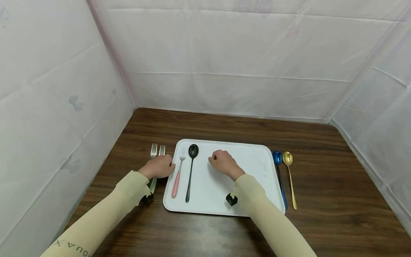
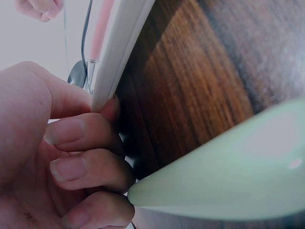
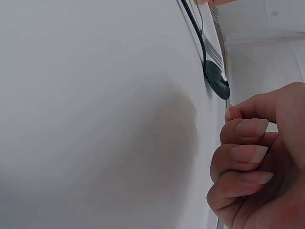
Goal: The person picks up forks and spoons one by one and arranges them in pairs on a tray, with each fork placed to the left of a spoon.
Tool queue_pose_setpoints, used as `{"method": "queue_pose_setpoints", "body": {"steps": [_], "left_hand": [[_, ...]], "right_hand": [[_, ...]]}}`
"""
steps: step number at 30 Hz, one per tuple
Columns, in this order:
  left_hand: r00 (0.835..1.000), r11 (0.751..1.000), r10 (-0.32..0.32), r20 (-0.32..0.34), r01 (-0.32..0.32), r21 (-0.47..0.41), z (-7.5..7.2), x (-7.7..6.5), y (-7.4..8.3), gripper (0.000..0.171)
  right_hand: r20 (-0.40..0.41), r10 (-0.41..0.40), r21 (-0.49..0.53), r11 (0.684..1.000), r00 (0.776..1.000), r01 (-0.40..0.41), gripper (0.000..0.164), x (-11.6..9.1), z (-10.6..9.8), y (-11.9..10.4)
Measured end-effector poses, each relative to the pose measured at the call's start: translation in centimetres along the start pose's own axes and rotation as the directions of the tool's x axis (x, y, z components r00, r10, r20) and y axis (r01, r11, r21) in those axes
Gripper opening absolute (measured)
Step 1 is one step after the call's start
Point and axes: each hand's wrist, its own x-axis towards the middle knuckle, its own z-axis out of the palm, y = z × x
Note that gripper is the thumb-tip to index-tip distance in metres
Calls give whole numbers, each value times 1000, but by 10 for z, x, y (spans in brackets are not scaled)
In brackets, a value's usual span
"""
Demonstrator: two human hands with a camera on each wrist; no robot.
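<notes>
My left hand point(image 1: 160, 166) is at the left edge of a white tray point(image 1: 212, 189). In the left wrist view its thumb and index finger pinch the tray's rim point(image 2: 125, 45), the other fingers curled. Under this hand, on the table, lie two forks point(image 1: 154, 150), their handles partly hidden; a pale green handle point(image 2: 228, 167) shows beside the fingers. My right hand point(image 1: 224, 162) hovers over the tray, fingers curled in, with nothing in its grasp. On the tray's left side lie a pink-handled fork point(image 1: 176, 184) and a black spoon point(image 1: 193, 151), side by side.
Right of the tray, a blue spoon point(image 1: 277, 157) lies close along the tray's edge, with a gold spoon point(image 1: 288, 159) beside it. They lie on a dark wooden table point(image 1: 327, 171). White sheeting point(image 1: 231, 89) hangs behind and on both sides.
</notes>
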Motion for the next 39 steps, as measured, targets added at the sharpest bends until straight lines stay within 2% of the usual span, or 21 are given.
{"method": "queue_pose_setpoints", "body": {"steps": [39], "left_hand": [[1000,1000,-11,8,11,-3,3,3,-2,34]], "right_hand": [[-25,47,-4,999,999,-47,34,-22,-32,43]]}}
